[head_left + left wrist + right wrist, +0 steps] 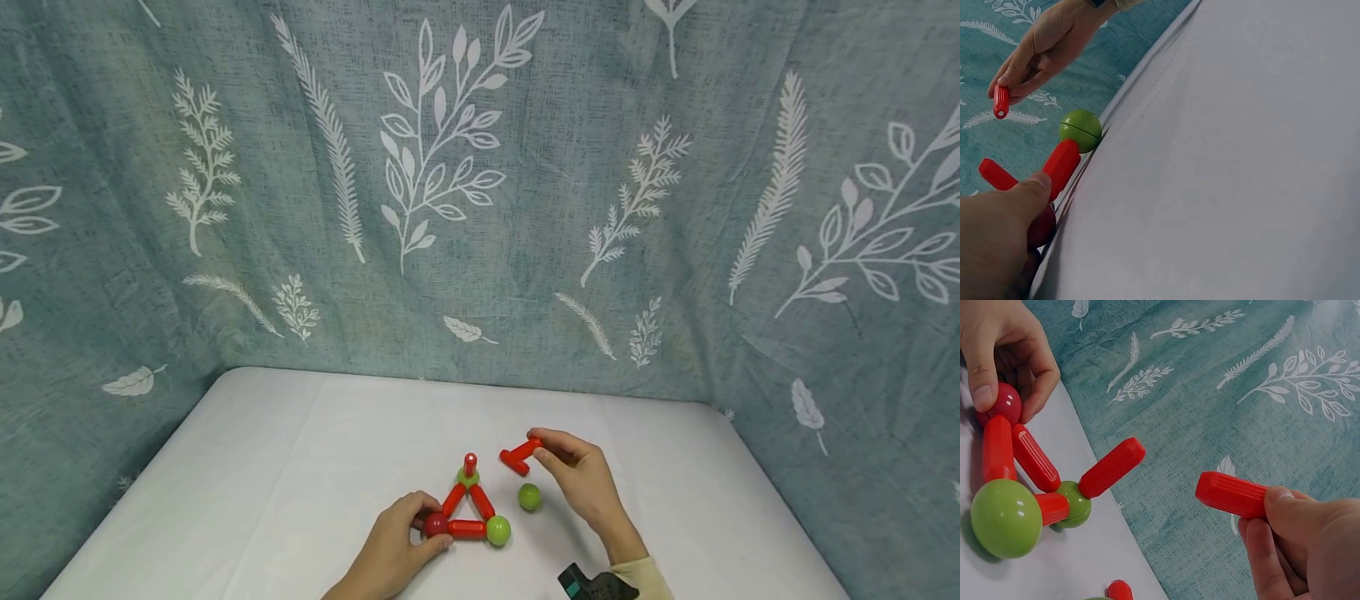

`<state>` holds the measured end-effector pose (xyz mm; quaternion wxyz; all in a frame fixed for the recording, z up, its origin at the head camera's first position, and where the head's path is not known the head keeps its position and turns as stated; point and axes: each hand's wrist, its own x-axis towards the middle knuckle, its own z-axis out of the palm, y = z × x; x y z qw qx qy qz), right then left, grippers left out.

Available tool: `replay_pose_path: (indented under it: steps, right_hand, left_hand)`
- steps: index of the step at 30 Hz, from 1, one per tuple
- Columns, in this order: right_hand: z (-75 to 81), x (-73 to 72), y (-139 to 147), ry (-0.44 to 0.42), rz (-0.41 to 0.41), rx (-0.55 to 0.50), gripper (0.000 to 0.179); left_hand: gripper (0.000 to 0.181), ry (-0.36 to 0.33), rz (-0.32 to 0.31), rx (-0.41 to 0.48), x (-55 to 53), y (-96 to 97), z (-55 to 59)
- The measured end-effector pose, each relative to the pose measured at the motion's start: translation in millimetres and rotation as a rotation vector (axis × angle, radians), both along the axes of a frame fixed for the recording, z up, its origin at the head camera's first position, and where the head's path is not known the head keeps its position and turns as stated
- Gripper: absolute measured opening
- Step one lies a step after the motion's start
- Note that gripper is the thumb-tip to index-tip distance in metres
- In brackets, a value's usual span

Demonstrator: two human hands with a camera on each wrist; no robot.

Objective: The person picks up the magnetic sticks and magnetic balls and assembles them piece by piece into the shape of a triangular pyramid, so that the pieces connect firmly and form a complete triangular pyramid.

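Note:
A triangle of red rods joins three balls on the table. My left hand (397, 533) pinches the dark red ball (1007, 403) at its near left corner. Green balls sit at the near right corner (498, 531) and the back corner (1075, 506). From the back ball another red rod (1113, 467) sticks up. Right of the triangle, my right hand (581, 475) holds a red rod (1232, 495) by one end between thumb and fingers. In the left wrist view, the thumb hides part of the red ball (1042, 226).
One loose red rod (515, 463) lies just below the held rod, partly overlapped by it in the head view. A loose green ball (529, 497) rests between the triangle and my right hand. White cloth covers the table (300, 467); a leaf-patterned teal curtain (480, 250) hangs behind.

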<state>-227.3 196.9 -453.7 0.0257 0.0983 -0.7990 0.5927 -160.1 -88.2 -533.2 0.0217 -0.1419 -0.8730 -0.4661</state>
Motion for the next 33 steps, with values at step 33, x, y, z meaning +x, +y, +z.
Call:
replay_pose_path:
  steps: [33]
  right_hand:
    - [21.1,21.2,-20.1,0.318,0.041,0.177,0.027]
  left_hand:
    - [0.039,-0.026,0.032,-0.022,0.6,0.8,2.0]
